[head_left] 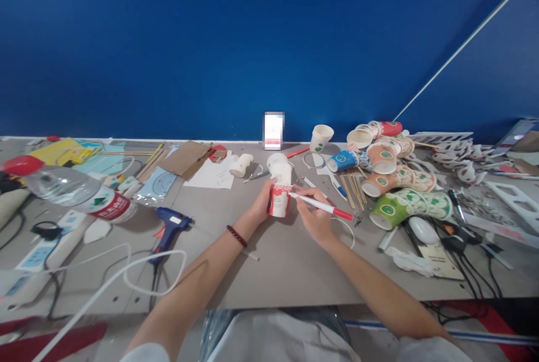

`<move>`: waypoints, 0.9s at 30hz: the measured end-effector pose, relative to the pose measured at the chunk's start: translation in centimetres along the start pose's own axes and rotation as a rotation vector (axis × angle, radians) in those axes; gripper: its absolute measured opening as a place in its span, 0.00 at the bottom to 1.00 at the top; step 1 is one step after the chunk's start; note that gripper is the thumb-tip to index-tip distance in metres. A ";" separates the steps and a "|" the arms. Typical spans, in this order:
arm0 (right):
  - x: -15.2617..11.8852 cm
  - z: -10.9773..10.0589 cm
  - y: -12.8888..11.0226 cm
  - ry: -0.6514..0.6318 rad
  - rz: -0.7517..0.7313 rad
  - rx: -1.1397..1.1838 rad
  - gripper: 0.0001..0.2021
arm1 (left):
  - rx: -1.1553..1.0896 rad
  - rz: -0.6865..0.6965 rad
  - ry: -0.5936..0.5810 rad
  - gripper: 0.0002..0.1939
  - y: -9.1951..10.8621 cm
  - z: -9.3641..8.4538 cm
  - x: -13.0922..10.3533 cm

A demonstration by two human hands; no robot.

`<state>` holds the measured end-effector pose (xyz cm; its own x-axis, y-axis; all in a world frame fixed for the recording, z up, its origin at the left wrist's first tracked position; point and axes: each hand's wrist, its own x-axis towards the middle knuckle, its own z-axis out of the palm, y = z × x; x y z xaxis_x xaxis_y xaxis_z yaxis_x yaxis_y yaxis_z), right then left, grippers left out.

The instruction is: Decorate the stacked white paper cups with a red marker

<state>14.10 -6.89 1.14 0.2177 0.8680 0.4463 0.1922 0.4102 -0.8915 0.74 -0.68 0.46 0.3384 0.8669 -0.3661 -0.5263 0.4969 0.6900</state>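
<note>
In the middle of the table my left hand (264, 199) grips a red-and-white paper cup (279, 205) from its left side. Just behind it stands a white paper cup (279, 166); whether the two touch I cannot tell. My right hand (316, 217) holds a white marker with a red end (324, 205), its tip at the upper right part of the red cup's wall. The fingers of my left hand behind the cup are partly hidden. A dark bead bracelet (236, 236) circles my left wrist.
Left lie a blue glue gun (172, 230), a large water bottle (80, 191), a power strip (46, 261) and a looping white cable (126, 261). Right are several stacked paper cups (393, 210), wooden sticks (352, 191) and dark cables. A phone (273, 131) leans against the blue wall.
</note>
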 end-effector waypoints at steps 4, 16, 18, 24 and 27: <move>0.0 0.0 -0.1 -0.010 -0.009 -0.010 0.03 | 0.019 -0.019 -0.001 0.16 0.1 0.1 -0.2; -0.1 0.1 -0.3 -0.007 0.004 0.019 0.03 | 0.014 -0.019 0.012 0.16 0.2 0.2 -0.2; -0.1 0.1 -0.2 0.005 0.018 0.023 0.02 | 0.008 -0.008 -0.004 0.16 0.2 0.1 -0.1; 0.0 0.1 -0.3 0.006 0.012 0.006 0.02 | 0.000 -0.011 0.003 0.16 0.2 0.3 -0.2; 0.0 0.1 -0.3 -0.006 0.019 -0.016 0.03 | 0.004 -0.021 0.018 0.15 0.4 0.4 -0.4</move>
<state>13.98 -7.00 1.41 0.2161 0.8770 0.4292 0.2031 0.3896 -0.8983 0.74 -0.84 1.16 0.3354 0.8568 -0.3916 -0.5160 0.5148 0.6846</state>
